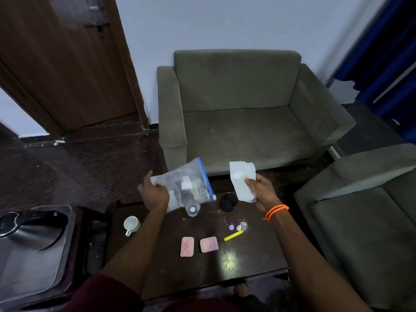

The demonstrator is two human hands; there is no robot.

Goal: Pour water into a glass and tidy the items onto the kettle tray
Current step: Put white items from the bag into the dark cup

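My left hand grips a clear zip bag with a blue seal strip, held above the far side of the dark low table. My right hand holds a white folded paper or packet upright beside the bag. Under the bag stands a clear glass or bottle, seen from above. A white cup sits at the table's left. The steel kettle lies on a grey tray at lower left.
On the table lie two pink packets, a yellow stick sachet, small round items and a black round lid or coaster. Grey sofas stand behind and to the right. A wooden door is at upper left.
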